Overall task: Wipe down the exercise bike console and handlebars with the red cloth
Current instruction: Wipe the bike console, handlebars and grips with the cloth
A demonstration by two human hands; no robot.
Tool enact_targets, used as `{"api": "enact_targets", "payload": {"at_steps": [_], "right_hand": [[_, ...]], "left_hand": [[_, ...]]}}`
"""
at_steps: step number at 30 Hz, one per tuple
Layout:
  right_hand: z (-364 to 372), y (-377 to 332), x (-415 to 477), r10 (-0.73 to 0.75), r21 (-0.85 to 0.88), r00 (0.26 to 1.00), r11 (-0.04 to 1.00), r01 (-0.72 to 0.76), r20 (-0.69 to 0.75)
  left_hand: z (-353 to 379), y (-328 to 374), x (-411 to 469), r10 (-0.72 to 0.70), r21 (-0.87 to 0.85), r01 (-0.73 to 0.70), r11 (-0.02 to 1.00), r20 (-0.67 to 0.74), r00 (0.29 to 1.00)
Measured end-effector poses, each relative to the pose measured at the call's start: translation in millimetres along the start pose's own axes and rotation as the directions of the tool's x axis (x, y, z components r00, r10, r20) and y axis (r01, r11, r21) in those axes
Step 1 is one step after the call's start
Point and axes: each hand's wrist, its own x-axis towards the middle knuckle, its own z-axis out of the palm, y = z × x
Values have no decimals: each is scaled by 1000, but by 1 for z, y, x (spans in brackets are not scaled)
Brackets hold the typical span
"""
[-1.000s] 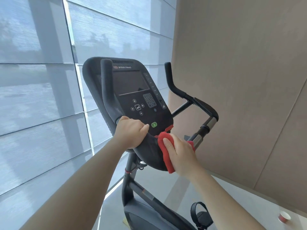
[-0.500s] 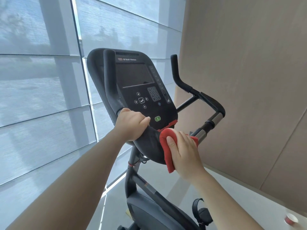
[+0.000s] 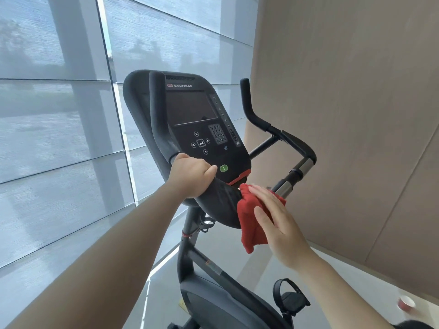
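The black exercise bike console (image 3: pixel 190 110) with a dark screen and keypad fills the middle of the view. My left hand (image 3: pixel 190 175) grips the left handlebar (image 3: pixel 158 119) at its lower bend. My right hand (image 3: pixel 278 222) presses the red cloth (image 3: pixel 249 217) flat against the right side of the padded lower edge of the console, fingers stretched out over the cloth. The cloth hangs down below my palm. The right handlebar (image 3: pixel 294 143) rises behind, with a chrome grip section (image 3: pixel 285 186) just beyond the cloth.
Large shaded windows (image 3: pixel 59 115) stand to the left and a beige wall (image 3: pixel 356 115) to the right. Below are the bike frame (image 3: pixel 190 255) and a pedal with strap (image 3: pixel 288 298). A small red-and-white cup (image 3: pixel 406 302) sits on the floor at lower right.
My right hand has flattened and slid the cloth slightly right and down along the console's lower edge. The view has tilted. My left hand keeps its grip.
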Motion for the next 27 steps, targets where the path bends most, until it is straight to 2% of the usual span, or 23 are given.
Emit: {"api": "enact_targets", "payload": {"at_steps": [4,9,13,16,21,27], "right_hand": [[17,-4,5,105,-161,990,980,-119,-90],[26,-8,3,113,-130,974,982,-140,-198],[35,-20,6,157,-78,944,979,-187,-291],[42,-37,18,207,-115,919,959,-258,-337],[57,-68,54,209,-275,918,911,-308,-336],[89,-96,90,167,-366,913,877,-310,-373]], "left_hand": [[-1,3,-2,31,-29,-31,999,21,999],[-4,-13,5,110,-198,-99,975,43,993],[-20,-49,12,232,-127,-230,965,8,973],[-19,-80,23,305,-56,-305,951,9,952],[0,-95,31,312,-96,-324,941,-123,942],[7,-94,30,307,-148,-344,927,-227,924]]}}
